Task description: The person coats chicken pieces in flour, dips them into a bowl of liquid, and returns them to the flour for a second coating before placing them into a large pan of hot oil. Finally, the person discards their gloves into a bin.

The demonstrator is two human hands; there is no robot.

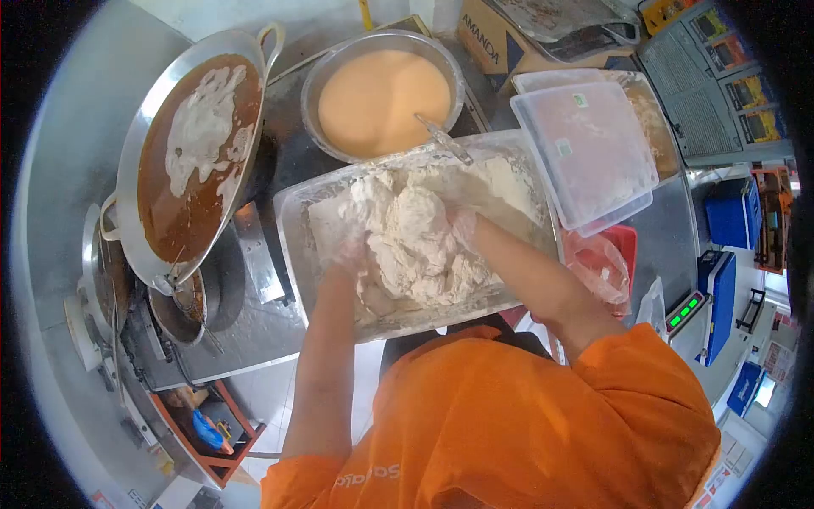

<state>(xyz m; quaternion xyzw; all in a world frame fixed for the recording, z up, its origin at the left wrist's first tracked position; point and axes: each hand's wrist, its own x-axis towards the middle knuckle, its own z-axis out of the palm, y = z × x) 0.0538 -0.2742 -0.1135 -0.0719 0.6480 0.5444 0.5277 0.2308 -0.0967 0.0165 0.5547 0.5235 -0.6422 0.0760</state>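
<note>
A rectangular tray in front of me holds white flour and a heap of flour-coated pieces. My left hand is in the flour at the left side of the heap, dusted white, its fingers hidden. My right hand touches the right side of the heap, also floured, and its fingers cannot be made out. Just behind the tray stands a metal bowl of pale orange liquid. A utensil handle leans over the bowl's rim toward the tray.
A large pan of brown oil with pale foam is at the left, above a smaller pot. Plastic lids lie over a container at the right. Beyond are a red basket, a scale and a cardboard box.
</note>
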